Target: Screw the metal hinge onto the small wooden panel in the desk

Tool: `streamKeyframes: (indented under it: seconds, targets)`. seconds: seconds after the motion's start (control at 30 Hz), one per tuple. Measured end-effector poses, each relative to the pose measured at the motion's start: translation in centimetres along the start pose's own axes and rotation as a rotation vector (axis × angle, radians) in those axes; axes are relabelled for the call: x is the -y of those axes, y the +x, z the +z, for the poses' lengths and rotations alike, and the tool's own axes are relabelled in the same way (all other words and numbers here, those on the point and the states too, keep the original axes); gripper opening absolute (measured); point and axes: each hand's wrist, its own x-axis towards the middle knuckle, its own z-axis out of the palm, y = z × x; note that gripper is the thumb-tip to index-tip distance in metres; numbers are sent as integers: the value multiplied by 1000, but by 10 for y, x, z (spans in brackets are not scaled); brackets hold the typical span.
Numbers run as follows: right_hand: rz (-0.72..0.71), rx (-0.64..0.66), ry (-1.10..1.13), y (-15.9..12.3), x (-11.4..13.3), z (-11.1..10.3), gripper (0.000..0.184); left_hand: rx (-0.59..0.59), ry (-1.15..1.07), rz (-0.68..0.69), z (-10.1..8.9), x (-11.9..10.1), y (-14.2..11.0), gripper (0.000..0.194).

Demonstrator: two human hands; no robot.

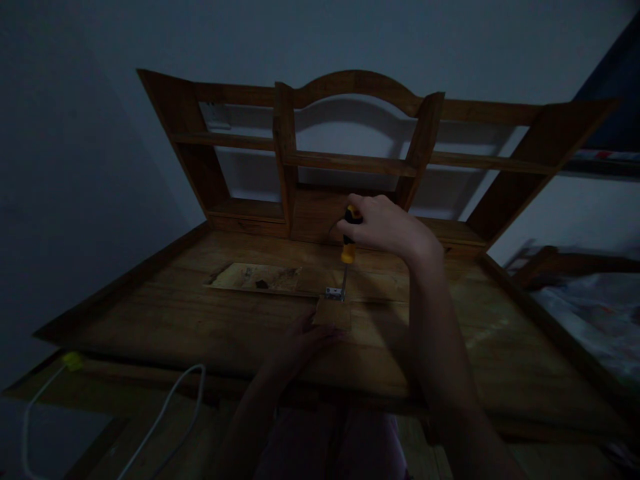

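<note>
My right hand [376, 223] is closed around the yellow and black handle of a screwdriver [349, 252]. The screwdriver stands nearly upright, its shaft reaching down to a small metal hinge [334, 293]. That hinge lies at the far edge of a small square wooden block [332, 313] on the desktop. My left hand [311, 339] rests at the near left side of the block, its fingers along the block's edge, seemingly holding it down. Dim light hides the exact tip contact and part of the left fingers.
The wooden desktop [200, 327] has a long shallow recess [255, 277] with rough, damaged wood left of the hinge. A wooden shelf unit [350, 163] rises at the back. A white cable [170, 400] hangs at the front left, near a yellow object [73, 361].
</note>
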Motion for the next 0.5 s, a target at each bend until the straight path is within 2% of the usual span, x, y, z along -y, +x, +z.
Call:
streamKeyframes:
  seconds: [0.2, 0.37, 0.5]
  targets:
    - [-61, -19, 17, 0, -4, 0, 33, 3, 28, 1, -4, 4, 4, 53]
    - [-48, -22, -19, 0, -5, 1, 37, 16, 46, 36, -7, 8, 7, 58]
    - [-44, -13, -19, 0, -6, 1, 35, 3, 4, 25, -4, 5, 5, 50]
